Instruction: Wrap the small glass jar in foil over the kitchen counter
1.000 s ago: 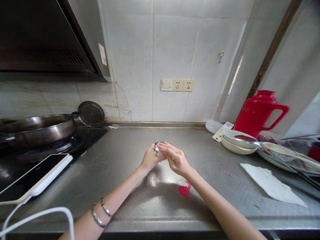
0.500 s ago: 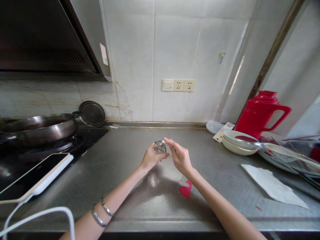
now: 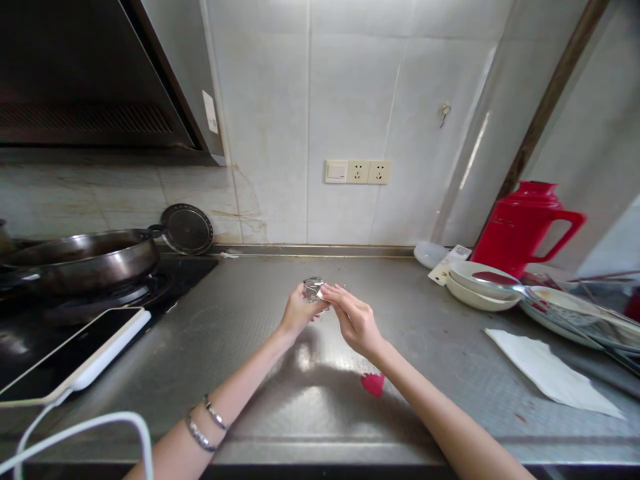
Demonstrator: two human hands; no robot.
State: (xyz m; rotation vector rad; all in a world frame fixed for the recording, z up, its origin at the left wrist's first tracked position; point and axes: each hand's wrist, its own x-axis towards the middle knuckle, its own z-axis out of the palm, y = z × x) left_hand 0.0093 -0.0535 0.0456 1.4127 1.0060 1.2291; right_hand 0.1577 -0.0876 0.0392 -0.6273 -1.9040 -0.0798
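Note:
A small clear, glass-like object [image 3: 313, 287] is held above the middle of the steel counter [image 3: 240, 313]. My left hand [image 3: 299, 310] is wrapped round it from the left and below. My right hand [image 3: 356, 316] lies against its right side, fingers pressed together, with a small white bit near the fingertips. What my right fingers grip is too small to name. Below my right wrist, a torn red piece [image 3: 373, 384] lies on the counter.
At left are a pan [image 3: 90, 260] on the stove and a phone [image 3: 75, 353] with a white cable. At right stand a red thermos [image 3: 520, 227], stacked bowls [image 3: 483, 293], a plate [image 3: 555, 320] and a white tissue [image 3: 550, 373].
My right hand has moved left, closer to the clear object and my left hand. The clear object has shifted slightly left and appears tilted differently.

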